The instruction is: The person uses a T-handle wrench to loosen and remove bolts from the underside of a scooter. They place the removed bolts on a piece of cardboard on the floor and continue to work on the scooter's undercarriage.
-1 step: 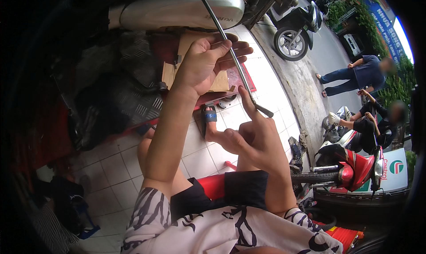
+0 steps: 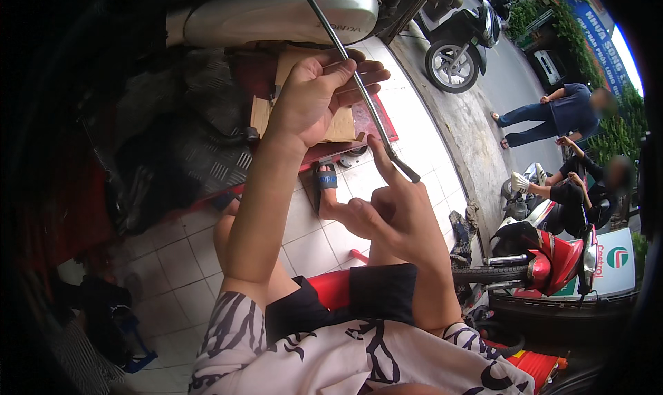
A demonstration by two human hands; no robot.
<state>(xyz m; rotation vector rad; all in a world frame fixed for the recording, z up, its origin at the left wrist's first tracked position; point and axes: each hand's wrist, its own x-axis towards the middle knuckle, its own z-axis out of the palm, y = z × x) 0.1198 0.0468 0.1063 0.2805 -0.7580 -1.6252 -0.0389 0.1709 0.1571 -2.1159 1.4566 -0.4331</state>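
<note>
A long, thin metal rod (image 2: 369,101) with a short angled end slants across the middle, from the top edge down toward the right. My left hand (image 2: 314,98) pinches it near the middle, thumb on the near side and the other fingers stretched behind. By the rod's angled lower end is my right hand (image 2: 404,212). Its index finger points up and lies against or just behind the rod, the thumb stands apart, and the remaining fingers are partly curled. The rod's upper end runs up beside a motorcycle's silver exhaust muffler (image 2: 276,18).
Flattened cardboard (image 2: 338,127) lies on a red platform beyond my hands, beside a dark metal tread plate (image 2: 214,143). White floor tiles (image 2: 311,253) stretch below. A black-and-white scooter (image 2: 452,63), a red motorbike (image 2: 563,260) and two people (image 2: 577,112) are at the right.
The rod has shifted very slightly left and up at its lower end. Both hands keep nearly the same pose.
</note>
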